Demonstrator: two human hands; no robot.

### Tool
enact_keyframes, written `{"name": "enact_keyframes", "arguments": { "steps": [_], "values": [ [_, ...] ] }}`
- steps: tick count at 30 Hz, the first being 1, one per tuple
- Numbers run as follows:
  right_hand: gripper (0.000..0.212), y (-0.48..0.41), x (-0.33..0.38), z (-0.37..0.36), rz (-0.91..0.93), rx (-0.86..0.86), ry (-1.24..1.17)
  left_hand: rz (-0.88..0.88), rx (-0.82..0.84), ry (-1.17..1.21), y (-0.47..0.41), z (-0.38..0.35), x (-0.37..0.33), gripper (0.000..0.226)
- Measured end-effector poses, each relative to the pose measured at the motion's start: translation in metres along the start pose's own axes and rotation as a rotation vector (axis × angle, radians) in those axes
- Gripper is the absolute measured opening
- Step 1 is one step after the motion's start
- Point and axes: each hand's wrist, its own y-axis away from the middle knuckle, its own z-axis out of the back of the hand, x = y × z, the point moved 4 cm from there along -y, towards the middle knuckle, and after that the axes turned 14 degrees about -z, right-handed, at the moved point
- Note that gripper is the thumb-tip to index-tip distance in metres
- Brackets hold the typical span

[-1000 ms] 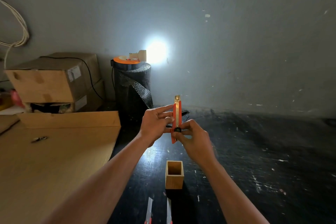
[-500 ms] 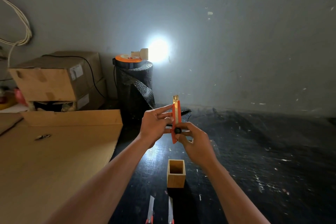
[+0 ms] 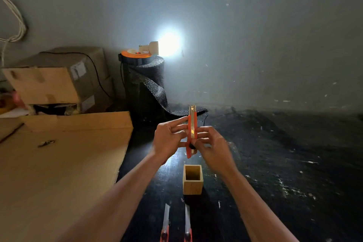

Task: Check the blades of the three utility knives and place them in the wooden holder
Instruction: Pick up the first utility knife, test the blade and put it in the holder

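I hold an orange utility knife [image 3: 191,126] upright in front of me, its metal blade tip sticking out at the top. My left hand [image 3: 168,139] grips it from the left and my right hand [image 3: 212,144] from the right, fingers near its black slider. Below the knife stands the empty square wooden holder [image 3: 192,186] on the black floor. Two more orange utility knives lie side by side in front of the holder, the left knife [image 3: 165,222] and the right knife [image 3: 188,222], blades extended toward the holder.
A flat cardboard sheet [image 3: 59,163] covers the left, with a small metal piece [image 3: 46,143] on it. Cardboard boxes [image 3: 57,82] stand behind it. A black bubble-wrap roll [image 3: 144,88] with an orange reel on top stands by the wall, beside a bright lamp [image 3: 169,44].
The knife's black slider sits lower on the body now, and my right hand's fingers have shifted up along the knife. The view has tilted slightly.
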Motion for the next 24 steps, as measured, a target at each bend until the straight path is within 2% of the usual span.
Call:
{"name": "enact_keyframes", "arguments": {
  "steps": [3,5,9,11,13,15,18,24],
  "values": [
    [0.043,-0.010,-0.004,0.002,-0.003,-0.029,-0.044,0.008,0.014,0.043,0.005,-0.004,0.010,0.043],
    [0.045,-0.017,-0.007,0.001,-0.006,-0.016,-0.071,0.017,0.019,0.042,0.007,-0.005,0.020,0.042],
    [0.025,-0.035,-0.020,-0.003,-0.030,-0.003,-0.108,0.038,0.047,-0.004,0.006,-0.007,0.045,0.043],
    [0.022,-0.044,-0.030,-0.007,-0.041,0.010,-0.096,0.072,0.011,-0.059,0.004,-0.004,0.064,0.041],
    [0.025,-0.055,-0.046,-0.010,-0.080,0.002,-0.073,0.098,-0.030,-0.195,0.003,0.001,0.086,0.040],
    [0.019,-0.067,-0.064,-0.014,-0.118,-0.003,-0.034,0.113,0.013,-0.377,0.005,0.003,0.107,0.041],
    [0.014,-0.083,-0.087,-0.020,-0.165,0.007,0.047,0.166,0.106,-0.552,0.015,0.001,0.140,0.051],
    [0.009,-0.094,-0.134,-0.039,-0.281,0.093,0.169,0.358,0.223,-0.622,0.038,-0.013,0.196,0.081]
  ]
}}
